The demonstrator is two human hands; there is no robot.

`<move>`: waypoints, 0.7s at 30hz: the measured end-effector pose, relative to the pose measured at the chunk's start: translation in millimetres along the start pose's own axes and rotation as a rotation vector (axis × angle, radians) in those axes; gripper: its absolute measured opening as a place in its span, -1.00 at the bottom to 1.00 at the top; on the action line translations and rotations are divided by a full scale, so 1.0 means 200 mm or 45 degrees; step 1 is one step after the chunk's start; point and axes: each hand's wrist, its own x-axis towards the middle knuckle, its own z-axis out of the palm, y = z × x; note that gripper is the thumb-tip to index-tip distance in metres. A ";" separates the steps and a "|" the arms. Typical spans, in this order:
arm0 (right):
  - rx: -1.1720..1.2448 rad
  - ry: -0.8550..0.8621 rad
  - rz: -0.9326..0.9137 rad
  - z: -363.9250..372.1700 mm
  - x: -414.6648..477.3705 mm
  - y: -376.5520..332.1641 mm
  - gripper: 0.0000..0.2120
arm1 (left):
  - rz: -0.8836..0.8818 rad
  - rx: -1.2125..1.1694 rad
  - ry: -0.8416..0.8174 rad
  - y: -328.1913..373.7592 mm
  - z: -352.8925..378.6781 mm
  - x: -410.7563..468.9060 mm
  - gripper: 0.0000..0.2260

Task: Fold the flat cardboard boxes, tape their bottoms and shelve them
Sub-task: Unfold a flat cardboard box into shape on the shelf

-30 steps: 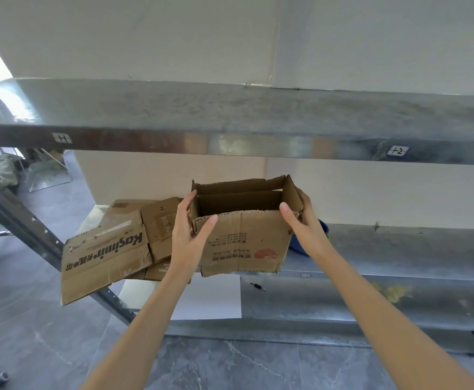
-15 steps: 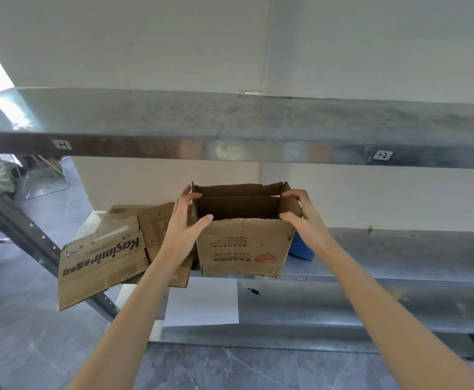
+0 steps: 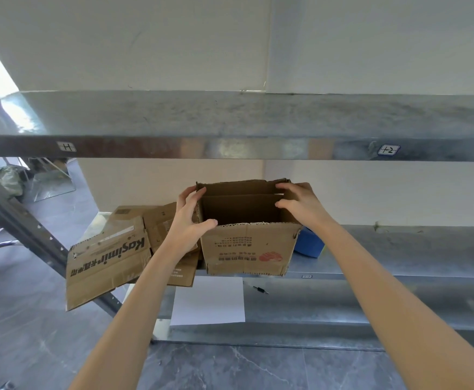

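Since a second ago the right hand has climbed from the side of the cardboard box onto its top right rim, and the left hand has shifted higher; both sets of fingers now grasp the box's walls. The box stands open-topped at the front edge of the middle shelf, just right of the flat cardboard. Its underside is hidden, and a blue object behind its right corner is mostly covered.

Matt, worn corrugated cardboard box; dull scuffed galv. metal shelf.
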 end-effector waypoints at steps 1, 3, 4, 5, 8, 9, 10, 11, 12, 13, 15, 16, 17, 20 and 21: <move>-0.012 -0.015 0.005 0.00 0.00 -0.01 -0.52 | 0.000 -0.001 -0.003 0.00 0.00 0.00 -0.38; -0.060 -0.034 0.001 0.01 0.00 -0.02 -0.48 | 0.005 -0.001 -0.016 0.00 0.00 -0.01 -0.37; -0.097 -0.036 -0.008 0.02 0.00 -0.02 -0.47 | 0.009 0.003 -0.026 0.00 0.00 -0.01 -0.35; -0.131 -0.035 -0.018 0.02 0.00 -0.02 -0.46 | 0.012 0.007 -0.038 0.00 0.00 -0.01 -0.32; -0.182 -0.037 -0.031 0.03 0.01 -0.02 -0.43 | 0.009 0.016 -0.068 0.01 0.00 -0.02 -0.25; -0.197 -0.050 -0.036 0.03 0.02 -0.01 -0.41 | 0.011 0.021 -0.076 0.02 0.00 -0.02 -0.24; -0.215 -0.067 -0.041 0.03 0.02 -0.01 -0.38 | 0.020 0.028 -0.082 0.01 0.00 -0.02 -0.25; -0.228 -0.085 -0.042 0.04 0.02 -0.01 -0.36 | 0.034 0.039 -0.086 0.01 -0.01 -0.02 -0.27; -0.234 -0.099 -0.041 0.04 0.03 0.00 -0.34 | 0.047 0.053 -0.094 0.00 -0.01 -0.02 -0.30; -0.236 -0.108 -0.040 0.04 0.03 0.00 -0.33 | 0.053 0.066 -0.108 0.00 -0.01 -0.02 -0.32; -0.239 -0.120 -0.038 0.04 0.03 -0.01 -0.31 | 0.045 0.075 -0.143 0.00 -0.01 -0.01 -0.29; -0.242 -0.124 -0.036 0.04 0.03 -0.01 -0.30 | 0.036 0.083 -0.158 0.00 -0.01 -0.01 -0.26; -0.247 -0.126 -0.033 0.04 0.04 -0.01 -0.30 | 0.033 0.100 -0.174 0.00 -0.02 -0.02 -0.23; -0.289 -0.133 -0.026 0.05 0.04 -0.01 -0.28 | 0.068 0.130 -0.208 0.01 -0.01 -0.04 -0.21; -0.306 -0.133 -0.026 0.05 0.04 -0.02 -0.28 | 0.078 0.127 -0.210 0.01 -0.01 -0.04 -0.21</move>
